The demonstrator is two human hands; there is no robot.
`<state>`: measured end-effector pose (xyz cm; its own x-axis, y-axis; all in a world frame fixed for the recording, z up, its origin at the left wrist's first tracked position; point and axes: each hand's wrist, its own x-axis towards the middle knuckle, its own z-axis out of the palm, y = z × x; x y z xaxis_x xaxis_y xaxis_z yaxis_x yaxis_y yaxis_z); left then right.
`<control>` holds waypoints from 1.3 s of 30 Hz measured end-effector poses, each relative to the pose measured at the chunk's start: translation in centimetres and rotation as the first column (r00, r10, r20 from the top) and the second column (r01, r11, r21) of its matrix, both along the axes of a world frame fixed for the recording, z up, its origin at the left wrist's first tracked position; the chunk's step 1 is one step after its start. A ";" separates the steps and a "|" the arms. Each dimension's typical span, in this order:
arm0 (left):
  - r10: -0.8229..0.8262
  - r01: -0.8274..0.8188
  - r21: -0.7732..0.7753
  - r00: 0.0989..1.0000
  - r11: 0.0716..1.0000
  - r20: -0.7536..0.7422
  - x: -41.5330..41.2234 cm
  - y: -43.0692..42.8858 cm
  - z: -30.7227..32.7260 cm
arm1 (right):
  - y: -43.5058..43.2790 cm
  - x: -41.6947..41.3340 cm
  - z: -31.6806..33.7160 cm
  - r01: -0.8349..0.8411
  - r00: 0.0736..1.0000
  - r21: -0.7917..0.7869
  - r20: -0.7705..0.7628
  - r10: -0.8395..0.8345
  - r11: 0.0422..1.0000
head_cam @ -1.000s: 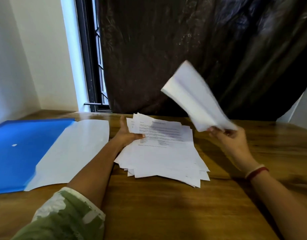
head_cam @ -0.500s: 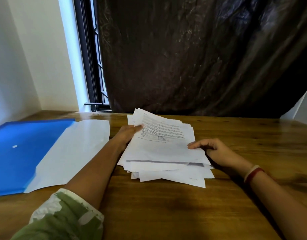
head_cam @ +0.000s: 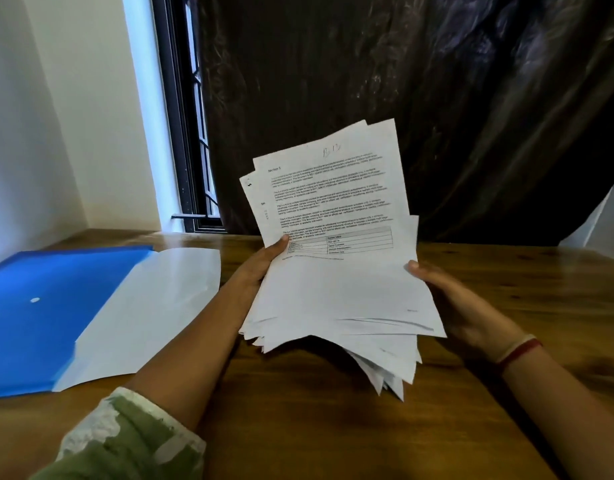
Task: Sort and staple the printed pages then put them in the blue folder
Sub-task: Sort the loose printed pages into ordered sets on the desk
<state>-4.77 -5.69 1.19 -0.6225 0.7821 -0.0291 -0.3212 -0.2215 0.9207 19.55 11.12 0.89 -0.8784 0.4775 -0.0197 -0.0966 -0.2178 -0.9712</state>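
The left thumb (head_cam: 283, 239) presses down on the left edge of the top sheet, beside a printed table. The other fingers of the left hand (head_cam: 260, 268) are curled beneath the paper, out of sight. On the far side the right hand (head_cam: 465, 306) grips the right edge the same way, thumb on top and fingers tucked under.

Between them sits the stack of printed pages (head_cam: 340, 289), held up in front of the person and tilted, print facing them. Its long axis runs away from the person, the top edge raised toward the dark curtain (head_cam: 419, 98). The sheets are not squared. Edges fan out at the upper left, and the lower right corners droop toward the wooden table (head_cam: 316, 427); whether they touch it I cannot tell.

The blue folder (head_cam: 38, 306) lies open and flat on the table well to the left, its pale flap (head_cam: 153, 306) spread beside the left forearm. A red band (head_cam: 518, 351) circles the right wrist, and a green patterned sleeve (head_cam: 125, 441) covers the left upper arm. A window (head_cam: 191, 133) stands behind the folder.
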 end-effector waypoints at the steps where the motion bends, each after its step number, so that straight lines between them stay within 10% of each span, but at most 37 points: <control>1: 0.006 -0.006 -0.011 1.000 1.000 -0.009 -0.1 0.0 -0.1 | 0.2 0.1 0.1 0.042 0.999 -0.034 0.022 -0.041 0.999; 9: -0.066 -0.020 -0.376 0.974 0.926 -0.216 -0.5 -0.1 -1.4 | 1.1 -0.6 -0.9 0.223 0.943 -0.186 0.291 -0.163 0.957; 20: -0.145 0.142 0.067 0.989 0.988 0.035 0.4 -0.7 -0.1 | 0.4 -0.9 -0.6 0.238 0.963 0.002 0.127 -0.236 0.971; 25: -0.014 0.011 -0.061 0.998 0.998 -0.058 0.7 0.1 -0.5 | -0.4 -0.9 -0.5 -0.049 0.987 -0.188 0.140 0.076 0.981; 31: -0.038 -0.017 -0.223 0.969 0.975 -0.243 1.4 -0.5 0.0 | 0.1 -2.5 -1.5 -0.008 0.951 -0.089 0.308 0.035 0.996; 39: 0.038 -0.701 -0.515 0.608 0.493 -0.793 -1.7 -2.8 0.6 | 2.1 -7.9 -1.8 0.010 0.821 0.298 0.543 -0.178 0.955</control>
<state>-6.51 -8.47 1.79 -0.9380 0.3370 0.0814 0.3020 0.6789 0.6693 11.63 13.18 -0.90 -0.7048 0.6169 -0.3504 0.4736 0.0414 -0.8797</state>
